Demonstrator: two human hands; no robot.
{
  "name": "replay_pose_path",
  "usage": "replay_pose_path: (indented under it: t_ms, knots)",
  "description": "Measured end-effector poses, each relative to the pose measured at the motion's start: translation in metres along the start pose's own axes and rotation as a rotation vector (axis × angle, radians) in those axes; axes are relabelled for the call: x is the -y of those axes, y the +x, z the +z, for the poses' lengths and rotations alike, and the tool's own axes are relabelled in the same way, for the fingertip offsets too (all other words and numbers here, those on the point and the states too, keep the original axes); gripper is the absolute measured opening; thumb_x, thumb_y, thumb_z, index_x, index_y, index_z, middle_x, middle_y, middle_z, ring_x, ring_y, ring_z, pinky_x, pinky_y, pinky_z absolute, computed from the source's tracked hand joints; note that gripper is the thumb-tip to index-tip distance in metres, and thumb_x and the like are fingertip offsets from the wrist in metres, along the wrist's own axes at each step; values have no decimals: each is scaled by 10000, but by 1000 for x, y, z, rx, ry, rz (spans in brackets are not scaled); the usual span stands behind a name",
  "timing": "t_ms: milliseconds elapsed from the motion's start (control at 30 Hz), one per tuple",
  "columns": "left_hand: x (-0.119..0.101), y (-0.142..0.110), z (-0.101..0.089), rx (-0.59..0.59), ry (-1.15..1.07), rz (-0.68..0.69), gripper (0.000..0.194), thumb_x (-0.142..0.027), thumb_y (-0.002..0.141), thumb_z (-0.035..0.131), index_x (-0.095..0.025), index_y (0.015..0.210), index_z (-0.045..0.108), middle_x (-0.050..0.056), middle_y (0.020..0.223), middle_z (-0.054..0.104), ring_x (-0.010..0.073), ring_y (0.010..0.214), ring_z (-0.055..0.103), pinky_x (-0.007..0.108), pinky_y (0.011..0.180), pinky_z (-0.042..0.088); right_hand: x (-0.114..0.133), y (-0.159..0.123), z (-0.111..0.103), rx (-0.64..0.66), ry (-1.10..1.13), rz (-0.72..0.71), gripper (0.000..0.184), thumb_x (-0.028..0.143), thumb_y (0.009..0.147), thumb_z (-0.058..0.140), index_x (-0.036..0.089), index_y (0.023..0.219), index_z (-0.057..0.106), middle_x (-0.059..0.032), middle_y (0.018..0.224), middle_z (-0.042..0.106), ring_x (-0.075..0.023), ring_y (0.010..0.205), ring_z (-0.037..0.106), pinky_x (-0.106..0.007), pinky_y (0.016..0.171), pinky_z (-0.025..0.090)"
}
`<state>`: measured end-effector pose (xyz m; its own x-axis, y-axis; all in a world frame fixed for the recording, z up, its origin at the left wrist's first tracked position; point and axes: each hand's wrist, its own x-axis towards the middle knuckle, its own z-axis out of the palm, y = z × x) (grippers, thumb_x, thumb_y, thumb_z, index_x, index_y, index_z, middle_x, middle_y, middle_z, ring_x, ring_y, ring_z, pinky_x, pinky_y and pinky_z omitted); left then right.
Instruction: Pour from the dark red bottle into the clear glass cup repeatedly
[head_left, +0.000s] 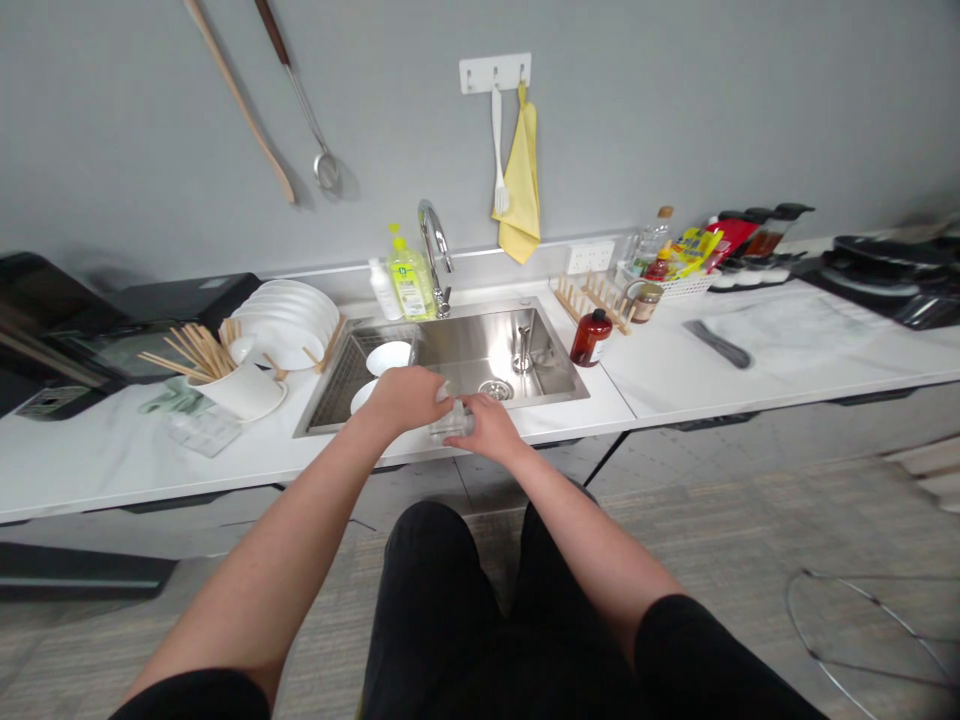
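In front of the sink [517,345], a small clear bottle [445,428] is between my two hands at the counter's front edge. My left hand [409,396] is closed around its top, where a whitish part shows. From the right side, my right hand [489,426] grips the bottle's body with the thumb and fingers. Whether the bottle rests on the counter or is held just above it, I cannot tell. White bowls [388,357] lie in the sink's left part, partly behind my left hand. A brown bottle [591,338] stands right of the sink.
Behind the sink are the faucet [435,245], a green soap bottle [410,280] and a white bottle [385,290]. White plates [292,320] and a chopstick holder [241,388] stand left. To the right are a wooden rack [592,300], a jar [643,300] and a white basket [686,287].
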<state>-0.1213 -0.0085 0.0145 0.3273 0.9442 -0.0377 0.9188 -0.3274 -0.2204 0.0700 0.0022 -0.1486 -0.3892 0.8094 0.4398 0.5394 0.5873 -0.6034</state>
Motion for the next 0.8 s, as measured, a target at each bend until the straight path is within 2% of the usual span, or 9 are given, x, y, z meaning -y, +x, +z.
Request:
replay_pose_path:
  t_ms: [500,800]
  knots:
    - [13,-5,-16,-53,-25,-38,539,-674,1044,534,-233,1021,843,160,1067,855,369,1050,804,402,836,549,-2,-1,0,-7,1,-6,825,546,733,1077,231,1417,740,-144,1327,798,-370,1266,734,-508,1140,556]
    - [19,-5,-13,-66,-59,-35,519,-666,1032,537,-240,974,826,136,1027,849,345,1008,799,385,786,527,-2,0,0,-7,2,-11,839,558,734,1077,207,1417,738,-151,1332,800,-369,1266,732,-504,1145,551]
